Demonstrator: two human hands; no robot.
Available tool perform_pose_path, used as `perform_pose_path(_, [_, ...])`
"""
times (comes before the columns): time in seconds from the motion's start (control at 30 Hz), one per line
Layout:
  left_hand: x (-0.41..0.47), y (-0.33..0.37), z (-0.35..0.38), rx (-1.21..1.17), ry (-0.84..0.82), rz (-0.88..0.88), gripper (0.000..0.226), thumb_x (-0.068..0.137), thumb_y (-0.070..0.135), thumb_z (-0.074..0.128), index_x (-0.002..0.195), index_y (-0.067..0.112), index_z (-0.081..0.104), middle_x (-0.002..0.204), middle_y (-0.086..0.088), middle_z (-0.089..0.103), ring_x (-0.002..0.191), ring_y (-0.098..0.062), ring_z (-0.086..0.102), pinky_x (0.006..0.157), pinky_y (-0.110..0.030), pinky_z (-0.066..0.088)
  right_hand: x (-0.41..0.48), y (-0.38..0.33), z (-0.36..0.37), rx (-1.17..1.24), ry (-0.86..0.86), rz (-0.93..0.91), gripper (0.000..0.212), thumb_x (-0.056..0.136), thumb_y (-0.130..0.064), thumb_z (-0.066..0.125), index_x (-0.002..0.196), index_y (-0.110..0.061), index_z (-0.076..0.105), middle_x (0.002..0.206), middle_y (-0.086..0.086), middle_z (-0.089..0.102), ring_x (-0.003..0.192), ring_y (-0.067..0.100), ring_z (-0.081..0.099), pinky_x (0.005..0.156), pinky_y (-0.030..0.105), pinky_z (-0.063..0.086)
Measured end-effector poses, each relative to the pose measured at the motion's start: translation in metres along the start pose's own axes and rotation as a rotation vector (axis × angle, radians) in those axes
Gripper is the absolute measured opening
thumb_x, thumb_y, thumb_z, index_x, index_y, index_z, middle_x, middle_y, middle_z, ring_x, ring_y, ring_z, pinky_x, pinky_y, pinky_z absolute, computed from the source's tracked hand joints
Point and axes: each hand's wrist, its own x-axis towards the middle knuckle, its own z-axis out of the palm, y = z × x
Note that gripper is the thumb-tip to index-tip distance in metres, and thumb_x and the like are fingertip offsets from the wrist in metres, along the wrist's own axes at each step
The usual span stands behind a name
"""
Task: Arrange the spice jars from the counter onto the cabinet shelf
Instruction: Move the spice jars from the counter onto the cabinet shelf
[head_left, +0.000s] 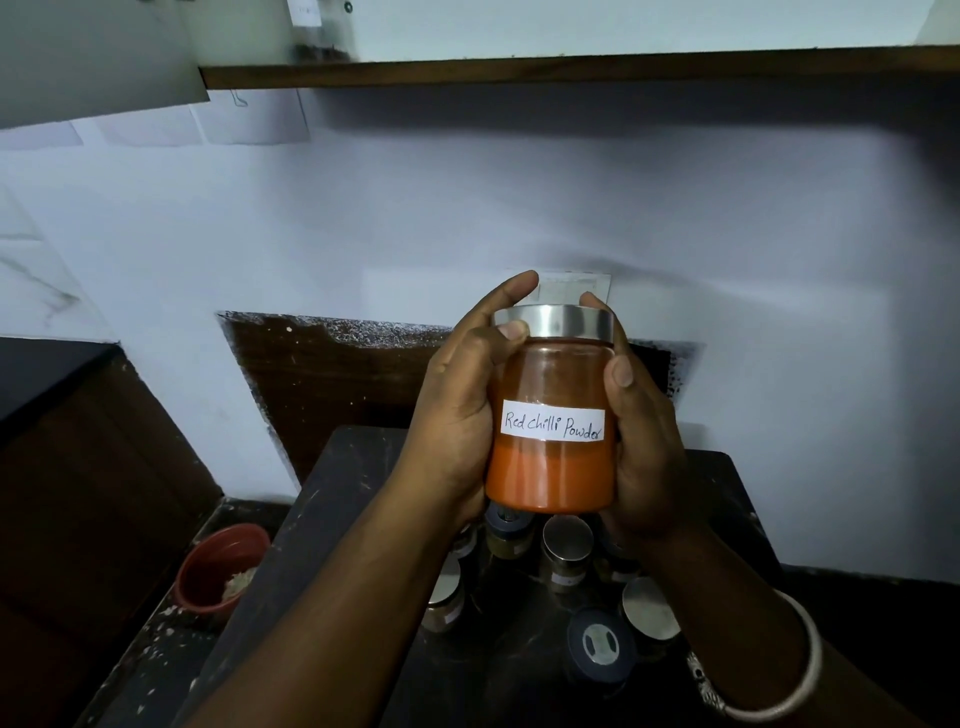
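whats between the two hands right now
The red chilli powder jar, upright, with the left hand and right hand gripping its sides, seen in the head view.

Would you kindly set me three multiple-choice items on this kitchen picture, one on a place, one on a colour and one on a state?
1. Where is the red chilli powder jar?
A. On the cabinet shelf
B. Held up over the counter
C. Inside a bowl

2. What colour is its lid?
A. Blue
B. Green
C. Silver

3. How is the jar held?
A. By the left hand and right hand together
B. By one hand alone
C. By no hand

Answers:
1 B, the jar is lifted above the other jars standing on the counter.
2 C, the lid is bare shiny metal.
3 A, fingers of both hands curl round its sides.
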Motion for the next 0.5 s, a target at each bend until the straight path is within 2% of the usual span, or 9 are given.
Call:
perform_pose_path(0.13, [0.017,0.022,0.002,0.049,-0.017,0.086,0.055,0.077,0.041,0.065,0.13,0.025,0.07,0.128,-0.021,0.068,0.107,-0.036,0.07,0.086,-0.048,0.058,0.02,-0.021,0.002,-0.035,-0.072,-0.048,0.079,0.084,-0.065,0.068,0.151,-0.03,0.043,0.143,0.007,0.06,0.129,0.031,0.061,0.1,0.052,0.054])
perform_pose_path(0.2, [0.037,0.042,0.004,0.072,-0.017,0.153,0.057,0.075,0.038,0.066,0.13,0.023,0.07,0.129,-0.029,0.064,0.11,-0.043,0.067,0.092,-0.054,0.055,0.042,-0.045,0.004,-0.164,-0.12,-0.11,0.074,0.079,-0.064,0.073,0.144,-0.037,0.048,0.136,-0.002,0.065,0.122,0.02,0.066,0.089,0.035,0.059])
perform_pose_path(0.27, [0.065,0.068,0.008,0.099,-0.039,0.238,0.057,0.075,0.036,0.065,0.13,0.022,0.07,0.127,-0.032,0.065,0.115,-0.05,0.065,0.097,-0.059,0.052,0.072,-0.076,0.01,-0.332,-0.111,-0.192,0.068,0.072,-0.06,0.079,0.134,-0.049,0.052,0.126,-0.014,0.067,0.113,0.01,0.069,0.079,0.026,0.06])
perform_pose_path(0.33, [0.1,0.098,0.013,0.152,-0.071,0.337,0.056,0.077,0.036,0.063,0.13,0.021,0.069,0.128,-0.029,0.067,0.119,-0.054,0.062,0.1,-0.06,0.051,0.11,-0.104,0.015,-0.446,-0.09,-0.268,0.067,0.068,-0.055,0.079,0.129,-0.045,0.055,0.121,-0.014,0.067,0.107,0.008,0.069,0.079,0.029,0.062])
perform_pose_path(0.4, [0.139,0.132,0.014,0.22,-0.088,0.432,0.052,0.08,0.039,0.063,0.129,0.023,0.069,0.131,-0.026,0.067,0.121,-0.05,0.063,0.099,-0.057,0.053,0.155,-0.13,0.025,-0.524,-0.083,-0.312,0.064,0.068,-0.052,0.078,0.126,-0.037,0.057,0.117,-0.012,0.067,0.103,0.008,0.069,0.081,0.035,0.064])
perform_pose_path(0.47, [0.182,0.162,0.009,0.324,-0.04,0.499,0.04,0.087,0.049,0.06,0.121,0.029,0.071,0.127,-0.017,0.071,0.119,-0.036,0.068,0.095,-0.051,0.057,0.206,-0.147,0.035,-0.579,-0.048,-0.318,0.058,0.07,-0.049,0.078,0.122,-0.033,0.056,0.111,-0.01,0.066,0.102,0.012,0.068,0.081,0.046,0.064])
perform_pose_path(0.5, [0.204,0.172,0.003,0.4,0.024,0.509,0.037,0.094,0.054,0.054,0.117,0.031,0.072,0.119,-0.013,0.076,0.113,-0.028,0.072,0.09,-0.046,0.058,0.231,-0.152,0.039,-0.608,-0.028,-0.318,0.056,0.072,-0.045,0.079,0.12,-0.031,0.056,0.109,-0.008,0.065,0.103,0.015,0.067,0.08,0.049,0.064])
